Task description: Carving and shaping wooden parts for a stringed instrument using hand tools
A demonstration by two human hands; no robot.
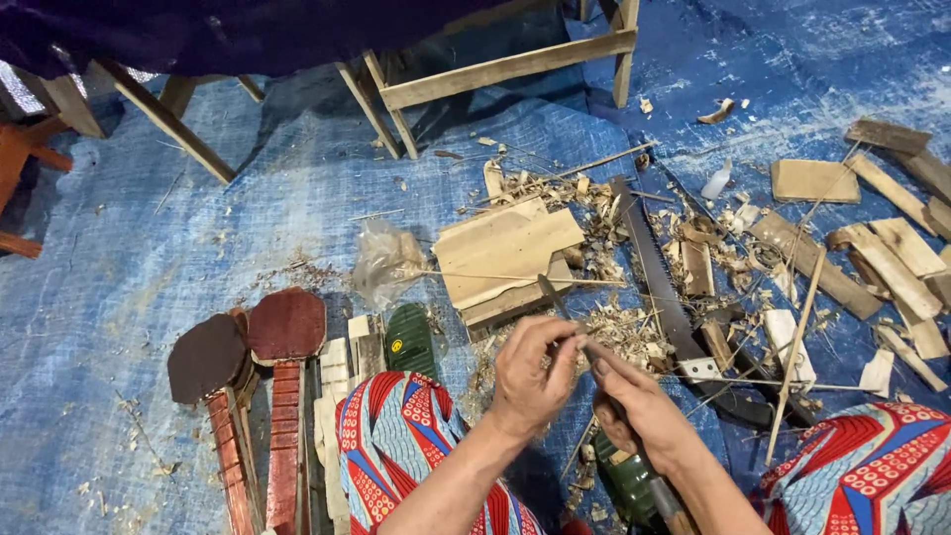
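Note:
My left hand [532, 372] pinches a thin wooden stick [515, 277] that runs left over a stack of flat wood boards [505, 256]. My right hand [639, 406] grips a knife with a dark handle [666, 500], its blade tip meeting the stick between my fingers. Both hands work close together above a heap of wood shavings [619, 332], between my knees in bright patterned cloth [396, 436].
A handsaw [659, 287] lies right of the boards on the blue tarp [149, 258]. Scrap wood pieces [892, 248] spread at the right. Dark red paddle-shaped wooden pieces [282, 347] lie at the left. A wooden stool frame [495, 69] stands at the back; a crumpled plastic bag [386, 260].

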